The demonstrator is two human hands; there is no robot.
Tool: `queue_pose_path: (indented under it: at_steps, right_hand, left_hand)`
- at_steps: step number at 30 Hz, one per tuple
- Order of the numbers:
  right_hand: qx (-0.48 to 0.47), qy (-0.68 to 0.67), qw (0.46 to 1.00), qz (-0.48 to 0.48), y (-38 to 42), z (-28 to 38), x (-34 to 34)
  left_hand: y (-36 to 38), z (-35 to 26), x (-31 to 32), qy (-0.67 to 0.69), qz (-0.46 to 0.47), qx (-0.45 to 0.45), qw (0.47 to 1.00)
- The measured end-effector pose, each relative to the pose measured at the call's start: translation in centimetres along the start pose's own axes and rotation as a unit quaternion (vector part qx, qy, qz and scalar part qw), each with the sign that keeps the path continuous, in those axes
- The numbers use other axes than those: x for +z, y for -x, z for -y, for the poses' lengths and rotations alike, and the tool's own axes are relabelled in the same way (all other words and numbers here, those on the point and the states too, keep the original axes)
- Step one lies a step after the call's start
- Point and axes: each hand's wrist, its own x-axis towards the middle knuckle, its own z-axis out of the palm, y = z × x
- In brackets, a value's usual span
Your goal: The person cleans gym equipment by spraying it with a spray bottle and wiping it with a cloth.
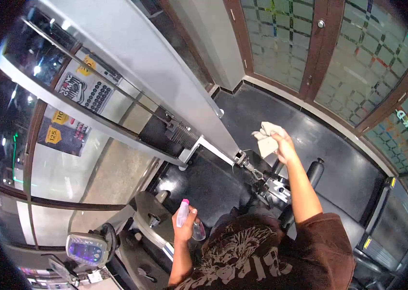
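My left hand is closed around a clear spray bottle with a pink and white spray head, held low in front of my body. Out to the right, my right hand grips a folded pale cloth, which bunches up over the fingers. Below that hand are the black padded rollers and the metal bracket of a gym machine. A tall grey machine frame rises ahead, with a stack of weights in it.
An exercise machine console stands at the lower left, near grey pedal arms. Frosted glass doors with brown frames close off the upper right. Posters hang on the glass at left. A treadmill sits at the far right.
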Motion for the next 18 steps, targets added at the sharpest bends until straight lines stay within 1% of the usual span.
queue_pose_path:
  at_steps: [3,4,6,7,8,9,10,11,12,14,15,17,18]
  right_hand:
    - [-0.073,-0.145,0.985,0.062,2.2,2.4,1.9]
    - [-0.045,-0.174,0.982,0.065,3.1,2.9,1.6]
    - [-0.080,-0.147,0.984,0.061,4.7,3.5,2.0]
    - [-0.079,-0.104,0.989,0.063,5.5,3.9,1.8]
    - [-0.028,-0.099,0.990,0.099,6.1,4.4,1.1]
    - [-0.061,-0.083,0.994,0.034,8.4,5.9,3.6]
    - [-0.081,-0.070,0.994,0.034,9.3,6.7,4.1]
    - [-0.130,-0.074,0.988,0.050,10.3,7.6,5.2]
    - [-0.156,-0.080,0.982,0.075,9.8,7.7,3.9]
    - [-0.164,-0.127,0.973,0.100,11.7,10.3,5.9]
    - [-0.153,-0.150,0.972,0.094,11.5,11.0,5.5]
    - [-0.141,-0.187,0.968,0.092,12.7,13.0,6.6]
    - [-0.162,-0.191,0.967,0.045,12.6,13.4,6.3]
  left_hand:
    - [1.1,-3.8,0.9,-0.051,0.080,0.080,0.992]
    - [1.3,-4.9,1.0,-0.071,0.089,0.125,0.986]
    - [1.3,-7.4,1.3,-0.108,0.096,0.223,0.964]
    - [1.8,-9.8,1.5,-0.096,0.098,0.243,0.960]
    - [2.0,-11.6,1.4,-0.081,0.102,0.268,0.955]
    - [2.1,-13.2,1.3,-0.069,0.106,0.293,0.948]
    - [2.2,-14.8,1.0,-0.057,0.111,0.319,0.939]
    - [2.4,-16.6,0.8,-0.054,0.105,0.344,0.932]
    - [2.7,-18.4,0.4,-0.057,0.095,0.370,0.922]
    - [2.8,-21.3,-0.3,-0.064,0.077,0.423,0.900]
    - [2.7,-22.2,-0.6,-0.035,0.069,0.439,0.895]
    - [2.9,-24.8,-1.3,-0.031,0.059,0.490,0.869]
    - [3.0,-26.1,-1.6,-0.030,0.055,0.512,0.857]
